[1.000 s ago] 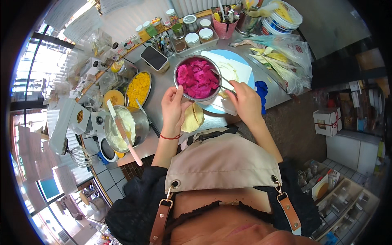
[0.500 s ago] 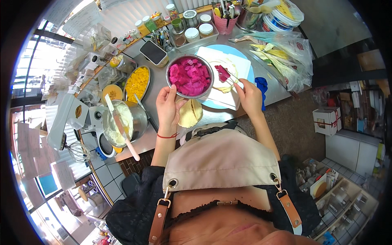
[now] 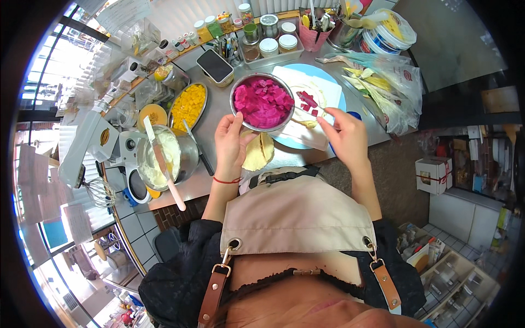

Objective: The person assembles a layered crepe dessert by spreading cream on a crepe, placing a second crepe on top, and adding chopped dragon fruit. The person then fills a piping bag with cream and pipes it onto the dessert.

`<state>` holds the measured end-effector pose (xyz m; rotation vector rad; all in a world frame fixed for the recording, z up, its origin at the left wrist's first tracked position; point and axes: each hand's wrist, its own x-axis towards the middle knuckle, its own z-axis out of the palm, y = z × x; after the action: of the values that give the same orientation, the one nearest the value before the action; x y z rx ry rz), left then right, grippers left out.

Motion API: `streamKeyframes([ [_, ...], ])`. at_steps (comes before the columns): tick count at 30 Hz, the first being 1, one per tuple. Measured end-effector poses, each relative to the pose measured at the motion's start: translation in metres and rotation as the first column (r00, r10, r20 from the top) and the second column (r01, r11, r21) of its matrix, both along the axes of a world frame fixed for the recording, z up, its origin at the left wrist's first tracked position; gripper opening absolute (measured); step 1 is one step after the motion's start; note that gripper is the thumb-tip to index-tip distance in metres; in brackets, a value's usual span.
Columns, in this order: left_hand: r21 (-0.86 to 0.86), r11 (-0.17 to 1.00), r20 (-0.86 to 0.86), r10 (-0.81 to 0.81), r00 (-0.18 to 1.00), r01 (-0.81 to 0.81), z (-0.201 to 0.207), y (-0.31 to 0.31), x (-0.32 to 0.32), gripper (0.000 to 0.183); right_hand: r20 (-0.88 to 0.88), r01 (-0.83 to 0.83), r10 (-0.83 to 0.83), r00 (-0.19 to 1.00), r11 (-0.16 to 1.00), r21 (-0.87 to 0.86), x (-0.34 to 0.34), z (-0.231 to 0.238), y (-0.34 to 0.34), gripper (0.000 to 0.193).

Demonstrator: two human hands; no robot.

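My left hand grips the side of a metal bowl filled with magenta dragon fruit chunks. Beside it, to the right, several dragon fruit pieces lie on a pale cream-covered round. That round sits on a white board atop a blue turntable. Above the round's right edge, my right hand is closed on a thin silver utensil, whose head is too small to make out. A folded pale-yellow cake layer lies below the bowl, near my left wrist.
Left of my arm are a mixer bowl of white cream with a pink-handled spatula across it, a black-handled knife and an oval dish of yellow fruit cubes. Jars stand behind; plastic bags lie right.
More dragon fruit pieces now lie on the cream, spread lower and to the right. My right hand has shifted slightly right and down. The bowl stays in my left hand, tilted toward the round.
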<state>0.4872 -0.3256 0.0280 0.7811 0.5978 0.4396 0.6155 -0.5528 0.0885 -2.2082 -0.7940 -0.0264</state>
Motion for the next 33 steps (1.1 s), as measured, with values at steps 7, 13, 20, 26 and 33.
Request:
streamKeyframes([
  [7,0.053,0.999,0.000,-0.006,1.000,0.006,0.000,-0.003,0.008,0.011,0.097,0.007,-0.014,0.995,0.997,0.079,-0.001,-0.039,0.020,0.024],
  [13,0.112,0.993,-0.043,0.032,0.999,-0.027,-0.001,0.004,0.005,0.012,0.069,0.100,-0.104,0.992,0.993,0.066,0.003,-0.042,0.001,0.022],
  [20,0.105,0.994,-0.067,0.035,0.997,-0.027,0.003,0.006,-0.001,0.012,-0.046,0.158,-0.160,0.986,0.987,-0.034,0.005,-0.040,-0.008,0.025],
  [26,0.092,0.995,-0.022,-0.024,0.999,0.026,0.005,0.002,0.002,0.011,0.149,0.015,-0.022,0.989,0.999,0.045,-0.011,-0.037,0.021,0.026],
  [33,0.108,0.994,-0.035,-0.007,0.999,0.011,0.000,0.007,0.003,0.011,0.140,0.087,-0.100,0.985,0.992,0.095,-0.005,-0.039,0.002,0.023],
])
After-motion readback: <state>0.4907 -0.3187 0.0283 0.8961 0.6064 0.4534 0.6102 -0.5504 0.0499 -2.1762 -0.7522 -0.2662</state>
